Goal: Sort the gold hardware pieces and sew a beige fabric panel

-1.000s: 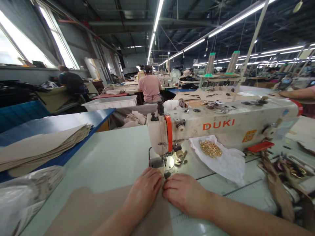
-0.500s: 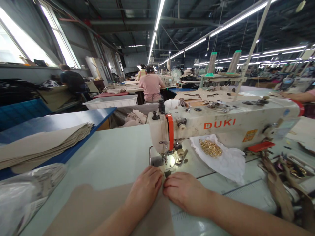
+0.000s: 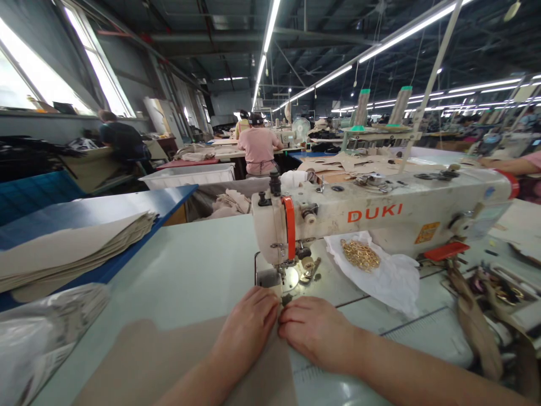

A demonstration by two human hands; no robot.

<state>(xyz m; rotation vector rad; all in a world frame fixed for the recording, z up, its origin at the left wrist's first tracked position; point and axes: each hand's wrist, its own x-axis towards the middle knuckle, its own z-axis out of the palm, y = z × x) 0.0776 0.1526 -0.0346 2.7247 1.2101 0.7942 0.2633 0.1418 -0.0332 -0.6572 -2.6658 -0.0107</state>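
Note:
A flat beige fabric piece (image 3: pixel 177 361) lies on the pale green table, its right edge running up to the presser foot of the white DUKI sewing machine (image 3: pixel 321 220). My left hand (image 3: pixel 249 324) rests on this fabric just in front of the foot, fingers curled and pressed together at the edge. Close on its right, my right hand (image 3: pixel 319 330) is closed with its fingertips pinching the same edge. The two hands nearly touch. Fingers and thumbs partly hide the fabric between them. A small lamp lights the needle plate (image 3: pixel 291 278).
Behind my right hand, a white cloth (image 3: pixel 397 279) holds a heap of gold metal parts (image 3: pixel 360 255). Brown straps (image 3: pixel 473 321) hang at the right by a parts tray. Stacked beige panels (image 3: pixel 84 248) and a plastic bag (image 3: pixel 51 338) are left. People sit working farther back.
The view has shifted very slightly. Both hands keep practically the same place and grip on the fabric edge by the presser foot.

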